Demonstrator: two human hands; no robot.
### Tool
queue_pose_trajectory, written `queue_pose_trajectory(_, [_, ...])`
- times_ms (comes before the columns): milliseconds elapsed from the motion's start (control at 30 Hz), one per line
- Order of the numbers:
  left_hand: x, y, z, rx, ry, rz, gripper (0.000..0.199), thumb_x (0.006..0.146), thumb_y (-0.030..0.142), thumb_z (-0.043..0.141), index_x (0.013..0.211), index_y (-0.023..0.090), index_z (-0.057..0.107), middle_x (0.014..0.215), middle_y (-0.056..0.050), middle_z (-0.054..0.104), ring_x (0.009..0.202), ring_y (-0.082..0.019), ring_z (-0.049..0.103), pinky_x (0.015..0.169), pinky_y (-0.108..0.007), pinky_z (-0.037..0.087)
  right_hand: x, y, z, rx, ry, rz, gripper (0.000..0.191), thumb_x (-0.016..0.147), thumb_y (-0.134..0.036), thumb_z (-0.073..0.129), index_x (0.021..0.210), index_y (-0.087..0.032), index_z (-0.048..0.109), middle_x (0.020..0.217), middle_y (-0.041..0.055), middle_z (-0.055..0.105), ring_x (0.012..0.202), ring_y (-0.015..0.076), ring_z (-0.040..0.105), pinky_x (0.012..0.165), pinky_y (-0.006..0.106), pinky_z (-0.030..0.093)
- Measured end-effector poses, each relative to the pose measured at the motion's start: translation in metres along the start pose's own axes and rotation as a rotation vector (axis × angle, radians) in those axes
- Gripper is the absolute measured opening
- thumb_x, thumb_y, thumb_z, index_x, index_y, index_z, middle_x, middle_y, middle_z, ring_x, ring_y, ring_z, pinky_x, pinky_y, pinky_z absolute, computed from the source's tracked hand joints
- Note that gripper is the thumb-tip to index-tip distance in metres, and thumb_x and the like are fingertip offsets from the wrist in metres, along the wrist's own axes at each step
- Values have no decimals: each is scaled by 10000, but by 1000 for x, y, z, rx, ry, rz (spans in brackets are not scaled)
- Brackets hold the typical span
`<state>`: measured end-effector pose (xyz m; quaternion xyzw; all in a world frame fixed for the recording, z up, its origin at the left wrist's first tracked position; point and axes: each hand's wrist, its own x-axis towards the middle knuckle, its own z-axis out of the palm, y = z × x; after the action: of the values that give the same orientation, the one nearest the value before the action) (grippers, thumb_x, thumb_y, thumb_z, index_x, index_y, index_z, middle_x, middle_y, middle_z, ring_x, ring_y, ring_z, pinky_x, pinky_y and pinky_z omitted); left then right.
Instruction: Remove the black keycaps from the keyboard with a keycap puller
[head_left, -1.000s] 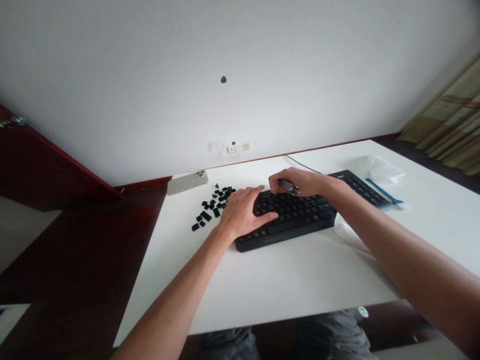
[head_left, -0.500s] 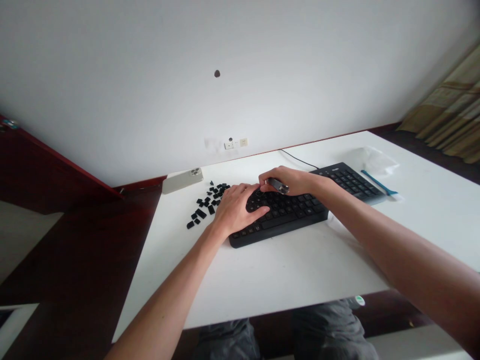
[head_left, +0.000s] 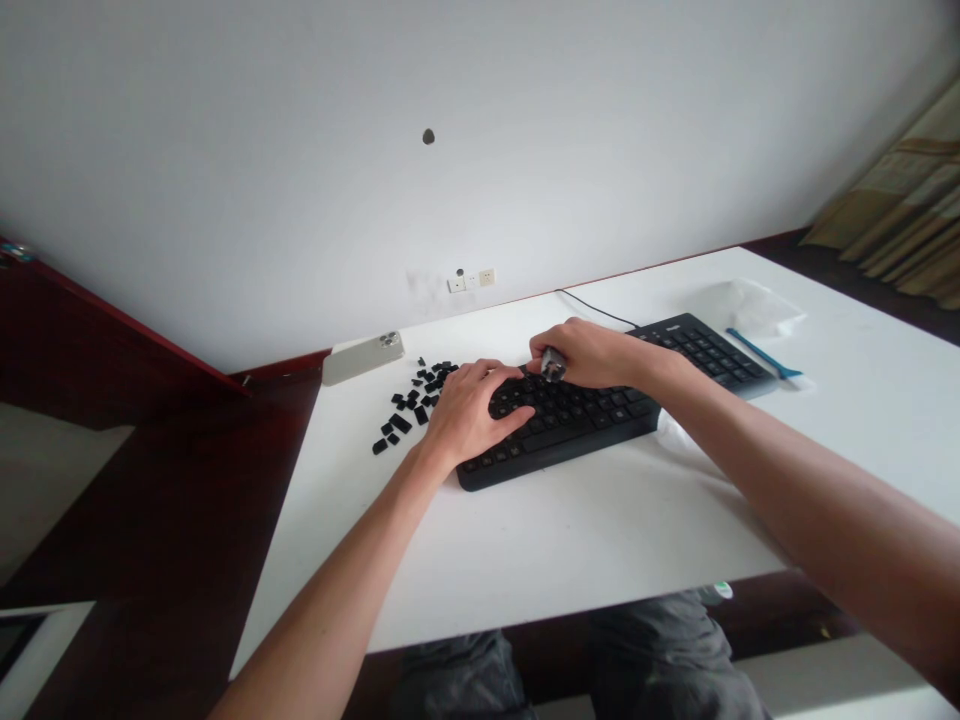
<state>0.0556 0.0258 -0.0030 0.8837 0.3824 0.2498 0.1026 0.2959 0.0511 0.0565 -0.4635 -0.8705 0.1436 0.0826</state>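
A black keyboard [head_left: 555, 440] lies at a slant on the white table. My left hand [head_left: 472, 410] rests over the keyboard's left part with thumb and fingers spread, holding nothing. My right hand [head_left: 589, 352] is closed around a dark tool with a shiny end [head_left: 553, 365], above the keyboard's upper middle. The tool's far tip is hidden by the fingers. Several loose black keycaps [head_left: 401, 424] are scattered on the table to the left of my left hand.
A phone [head_left: 364, 357] lies at the table's back left. On the right are a blue-handled brush [head_left: 763, 354] and a clear plastic bag [head_left: 761, 308]. Something white and crumpled [head_left: 673, 432] sits under my right forearm. A cable [head_left: 596, 307] runs behind the keyboard.
My right hand has moved slightly right and up with the tool, which now points more toward the camera. My left hand has stayed on the keyboard. The view has shifted slightly.
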Motion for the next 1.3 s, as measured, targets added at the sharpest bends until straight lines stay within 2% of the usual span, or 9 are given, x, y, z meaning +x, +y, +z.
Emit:
queue_pose_trajectory(67, [0, 0, -1, -13, 4, 4, 334, 959, 426, 757, 1245, 264, 697, 1303, -62, 695, 1230, -288, 645, 1124, -502, 482, 0, -3, 1, -37, 2, 84, 161, 926, -258, 581, 832, -197, 698, 815, 98, 750, 772, 236, 681, 673, 326, 391])
queue_pose_trajectory(167, [0, 1, -1, -22, 10, 1, 286, 955, 400, 764, 1209, 274, 733, 1316, -61, 686, 1247, -288, 640, 1149, -511, 468, 1, -8, 2, -71, -2, 286, 326, 981, -426, 560, 832, -173, 700, 807, 155, 742, 739, 261, 683, 622, 338, 381])
queue_pose_trajectory(233, [0, 2, -2, -31, 13, -3, 277, 954, 379, 764, 1210, 276, 746, 1325, -60, 685, 1259, -287, 635, 1159, -511, 466, 1, -12, 3, -74, -2, 379, 354, 983, -449, 554, 877, -154, 720, 864, 193, 756, 774, 283, 703, 617, 339, 393])
queue_pose_trajectory(333, [0, 4, -2, -41, 15, 0, 269, 958, 351, 756, 1212, 263, 757, 1341, -64, 681, 1289, -289, 618, 1171, -509, 465, 0, -19, 3, -76, -21, 438, 357, 982, -427, 548, 930, -132, 743, 924, 228, 771, 829, 317, 729, 624, 343, 416])
queue_pose_trajectory(600, [2, 3, 2, -130, 10, -12, 278, 930, 306, 768, 1194, 228, 732, 1356, -73, 687, 1302, -294, 611, 1163, -512, 479, -3, -28, 5, -143, -15, 389, 370, 1008, -406, 524, 961, -124, 757, 942, 247, 775, 898, 371, 756, 666, 368, 436])
queue_pose_trajectory(833, [3, 3, 0, -194, 2, -29, 250, 923, 285, 762, 1167, 242, 734, 1346, -67, 699, 1292, -294, 617, 1154, -518, 483, -1, -28, 2, -66, -35, 497, 361, 987, -427, 563, 1017, -117, 745, 993, 255, 778, 902, 360, 753, 684, 363, 455])
queue_pose_trajectory(967, [3, 4, -1, -199, 5, -28, 248, 913, 267, 759, 1159, 242, 736, 1336, -71, 703, 1279, -295, 625, 1151, -521, 487, 0, -28, 1, -34, -44, 508, 344, 974, -412, 569, 1005, -117, 744, 997, 251, 779, 879, 343, 749, 657, 355, 445])
queue_pose_trajectory(1167, [3, 4, -2, -199, -1, -31, 242, 915, 264, 744, 1156, 245, 731, 1330, -70, 703, 1291, -294, 623, 1161, -524, 484, 0, -25, 1, -47, -88, 460, 378, 997, -467, 563, 1007, -132, 736, 975, 222, 782, 838, 316, 739, 626, 349, 432])
queue_pose_trajectory(1300, [3, 4, -4, -207, -10, -37, 234, 918, 261, 735, 1152, 260, 731, 1336, -60, 699, 1295, -288, 624, 1167, -517, 483, -1, -13, 2, -16, -43, 357, 300, 995, -437, 586, 950, -175, 725, 965, 174, 785, 847, 289, 730, 678, 340, 458])
